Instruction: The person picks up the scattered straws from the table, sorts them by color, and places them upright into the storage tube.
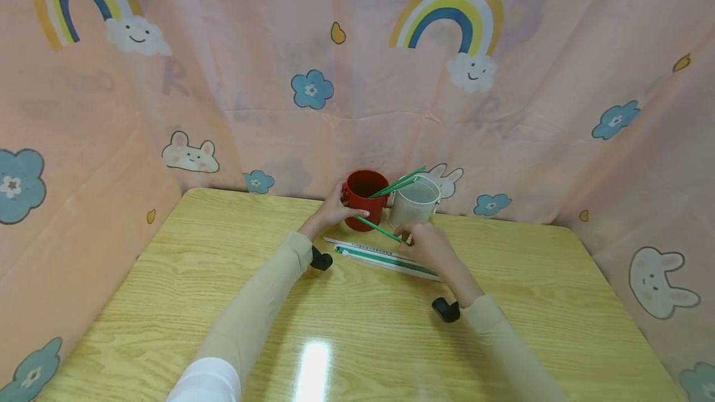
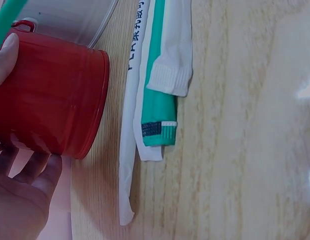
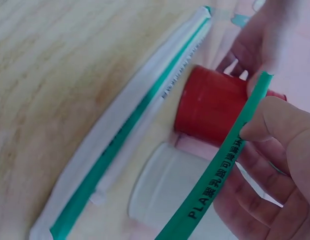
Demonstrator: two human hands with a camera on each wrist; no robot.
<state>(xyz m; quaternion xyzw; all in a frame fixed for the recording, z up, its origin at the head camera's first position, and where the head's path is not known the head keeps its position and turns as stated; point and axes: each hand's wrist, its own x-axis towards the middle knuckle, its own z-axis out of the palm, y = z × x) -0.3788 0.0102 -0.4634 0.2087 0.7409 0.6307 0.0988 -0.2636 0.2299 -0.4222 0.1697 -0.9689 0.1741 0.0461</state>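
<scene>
My left hand (image 1: pixel 333 209) holds the side of a red bucket (image 1: pixel 377 208), thumb in front and fingers behind. Several green-wrapped straws (image 1: pixel 399 185) lean out of that bucket toward the right. In my right hand (image 1: pixel 431 247), thumb and fingers pinch a green-wrapped straw (image 3: pixel 217 175) printed with "PLA" and Chinese characters. In the head view its far end lies before the red bucket, by the left thumb. Below the hands, white-wrapped straws (image 2: pixel 127 165) and a green-wrapped straw (image 2: pixel 157 110) lie side by side on the table.
A white bucket (image 1: pixel 410 211) stands just right of the red one, close against it. Behind both hangs a pink curtain (image 1: pixel 251 123) with printed rainbows and flowers, along the back edge of the wooden table (image 1: pixel 234 247). Black wrist-worn pieces (image 1: pixel 445 310) sit under both wrists.
</scene>
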